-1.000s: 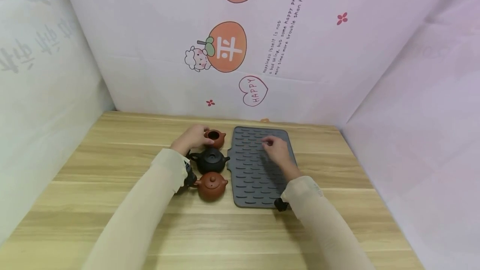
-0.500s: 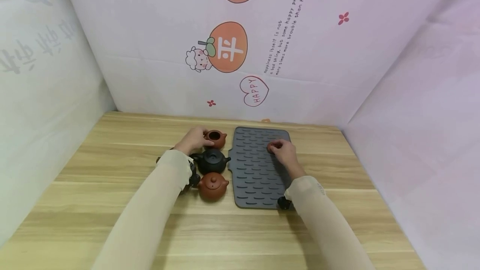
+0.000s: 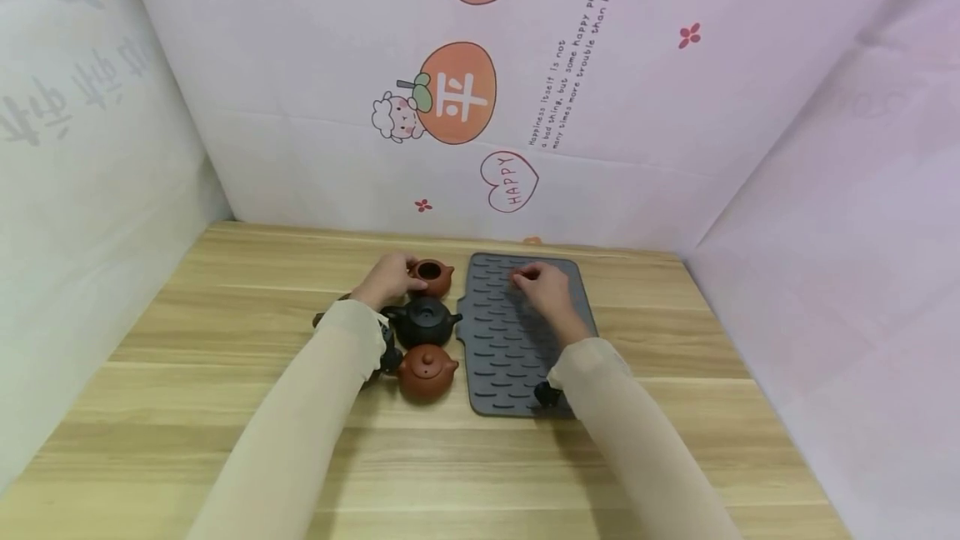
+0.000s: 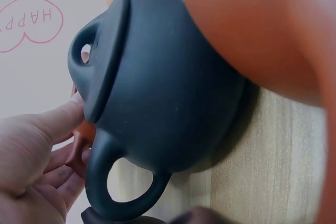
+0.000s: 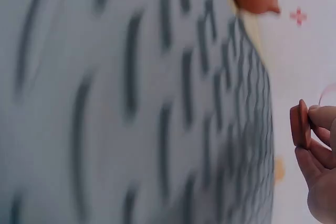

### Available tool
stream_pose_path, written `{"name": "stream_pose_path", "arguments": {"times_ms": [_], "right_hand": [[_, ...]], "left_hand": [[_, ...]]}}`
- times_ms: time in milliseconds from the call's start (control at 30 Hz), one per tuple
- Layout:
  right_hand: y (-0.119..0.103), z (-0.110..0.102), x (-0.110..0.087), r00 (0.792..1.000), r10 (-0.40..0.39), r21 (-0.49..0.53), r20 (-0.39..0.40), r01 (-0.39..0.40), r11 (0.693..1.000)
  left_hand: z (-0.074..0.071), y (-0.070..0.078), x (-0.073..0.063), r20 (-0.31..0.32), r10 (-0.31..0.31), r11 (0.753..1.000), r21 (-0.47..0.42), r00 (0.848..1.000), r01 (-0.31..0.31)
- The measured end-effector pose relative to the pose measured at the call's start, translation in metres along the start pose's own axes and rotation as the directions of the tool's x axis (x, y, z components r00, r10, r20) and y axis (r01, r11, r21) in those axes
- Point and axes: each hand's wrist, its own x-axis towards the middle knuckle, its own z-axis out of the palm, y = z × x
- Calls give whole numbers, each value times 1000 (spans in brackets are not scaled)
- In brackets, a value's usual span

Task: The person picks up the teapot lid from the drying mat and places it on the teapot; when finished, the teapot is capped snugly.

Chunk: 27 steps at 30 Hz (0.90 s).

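My left hand (image 3: 384,279) holds a small reddish-brown teapot (image 3: 437,282) at its handle side, at the back of a row of teapots. Its round top opening shows dark, with no lid on it. My right hand (image 3: 551,294) pinches a reddish-brown teapot lid (image 5: 300,124) between thumb and fingers, above the grey mat (image 3: 498,348). In the right wrist view the lid stands on edge. Just in front of the lidless teapot sits a black teapot (image 4: 168,77) with its lid on, filling much of the left wrist view.
A lidded reddish-brown teapot (image 3: 427,377) stands nearest in the row. Another dark piece (image 3: 320,319) pokes out from behind the left sleeve. The wooden table (image 3: 450,473) meets a printed white cloth wall (image 3: 315,148) at the back.
My right hand first shifts right, with the lid coming into view, then moves back left and away from me, towards the lidless teapot. The left hand stays on that teapot.
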Motion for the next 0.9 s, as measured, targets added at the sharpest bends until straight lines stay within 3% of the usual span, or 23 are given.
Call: {"name": "stream_pose_path", "arguments": {"times_ms": [500,667,900], "right_hand": [[-100,56,2,985,-136,66,103,130,989],[-114,71,0,975,-160,38,154,156,987],[-115,82,0,974,-160,19,161,159,987]], "left_hand": [[-3,2,0,-7,15,1000,10,1000,-15],[-3,3,0,-4,18,1000,-1,1000,-18],[-2,1,-2,-21,18,1000,10,1000,-18]]}}
